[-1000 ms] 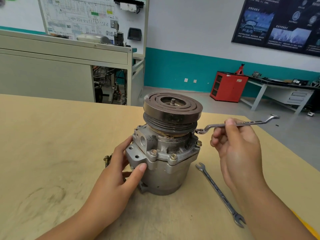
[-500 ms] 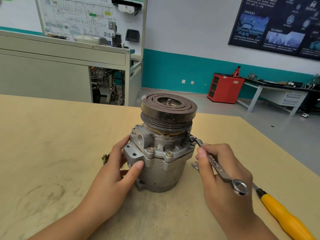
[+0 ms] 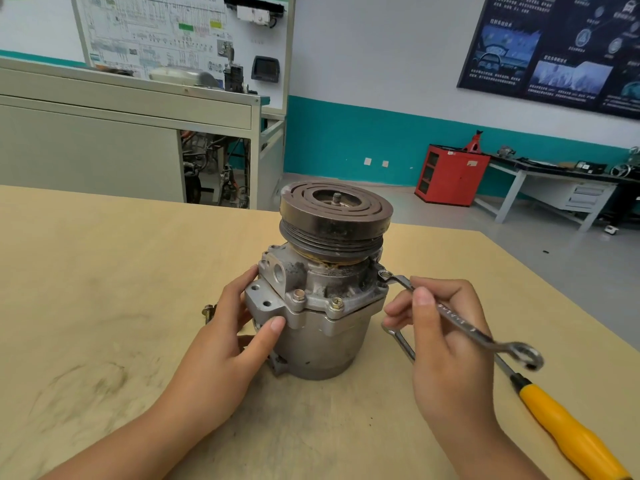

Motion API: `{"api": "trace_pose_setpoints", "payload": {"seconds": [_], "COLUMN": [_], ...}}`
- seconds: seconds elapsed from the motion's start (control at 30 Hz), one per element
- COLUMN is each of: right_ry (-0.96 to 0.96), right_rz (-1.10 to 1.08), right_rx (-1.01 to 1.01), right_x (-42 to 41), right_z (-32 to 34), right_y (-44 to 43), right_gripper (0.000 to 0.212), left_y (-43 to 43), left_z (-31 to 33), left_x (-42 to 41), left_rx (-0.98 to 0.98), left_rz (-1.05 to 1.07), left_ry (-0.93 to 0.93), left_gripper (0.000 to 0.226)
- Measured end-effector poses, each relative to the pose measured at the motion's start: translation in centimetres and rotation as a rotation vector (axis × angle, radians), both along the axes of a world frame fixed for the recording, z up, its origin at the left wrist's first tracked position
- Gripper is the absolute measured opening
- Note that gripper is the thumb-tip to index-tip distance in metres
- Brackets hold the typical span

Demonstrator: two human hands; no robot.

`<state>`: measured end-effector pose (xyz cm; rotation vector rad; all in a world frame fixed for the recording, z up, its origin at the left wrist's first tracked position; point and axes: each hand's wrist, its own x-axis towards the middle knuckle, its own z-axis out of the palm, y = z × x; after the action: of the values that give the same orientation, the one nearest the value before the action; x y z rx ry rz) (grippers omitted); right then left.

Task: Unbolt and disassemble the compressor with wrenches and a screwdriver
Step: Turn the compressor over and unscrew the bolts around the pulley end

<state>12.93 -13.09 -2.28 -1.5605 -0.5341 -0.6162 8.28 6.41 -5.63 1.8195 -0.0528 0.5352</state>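
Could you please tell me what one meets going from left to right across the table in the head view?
Left hand → compressor → right hand, gripping a wrench → yellow-handled screwdriver.

White wall [image 3: 374,57] with teal band, dark poster [image 3: 561,50], red cabinet [image 3: 450,174], grey floor [image 3: 554,251].

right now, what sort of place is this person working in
Probably an automotive training workshop: a white wiring-diagram teaching board stands behind the table, a red metal cabinet with a red jack stand on top sits by the far wall, and a dark car-themed poster hangs on that wall.
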Motion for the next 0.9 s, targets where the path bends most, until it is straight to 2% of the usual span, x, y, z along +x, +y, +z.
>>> {"api": "trace_pose_setpoints", "payload": {"seconds": [0.2, 0.27, 0.37, 0.57, 0.63, 0.73, 0.83, 0.9], "right_ry": [0.303, 0.389, 0.467, 0.582, 0.615, 0.682, 0.648, 0.487], "right_rz": [0.333, 0.361, 0.321, 0.254, 0.305, 0.451, 0.436, 0.312], "right_rx": [0.367, 0.430, 0.435, 0.291, 0.260, 0.357, 0.533, 0.617], "right_x": [1.1, 1.7, 2.9, 6.0, 6.6, 7.0, 6.5, 5.8], "right_z": [1.2, 1.4, 1.9, 3.0, 3.1, 2.9, 2.3, 1.8], "right_y": [-1.1, -1.2, -1.1, -0.7, -0.6, -0.7, -0.5, -0.6], "right_gripper": [0.020, 0.019, 0.019, 0.019, 0.020, 0.018, 0.018, 0.021], "left_y": [0.1, 0.1, 0.2, 0.1, 0.0, 0.0, 0.0, 0.0], "left_z": [-0.2, -0.2, -0.4, -0.3, -0.3, -0.3, -0.3, -0.3], "left_x": [0.1, 0.2, 0.2, 0.2, 0.2, 0.2, 0.1, 0.1], "left_rx": [-0.001, 0.002, 0.002, -0.003, -0.007, -0.016, -0.022, -0.022], "left_rz": [-0.001, -0.005, -0.006, -0.001, -0.005, -0.015, -0.014, -0.011], "left_ry": [-0.002, -0.004, 0.001, -0.003, -0.009, -0.009, -0.010, -0.010], "left_gripper": [0.058, 0.059, 0.061, 0.061, 0.062, 0.062, 0.062, 0.060]}}
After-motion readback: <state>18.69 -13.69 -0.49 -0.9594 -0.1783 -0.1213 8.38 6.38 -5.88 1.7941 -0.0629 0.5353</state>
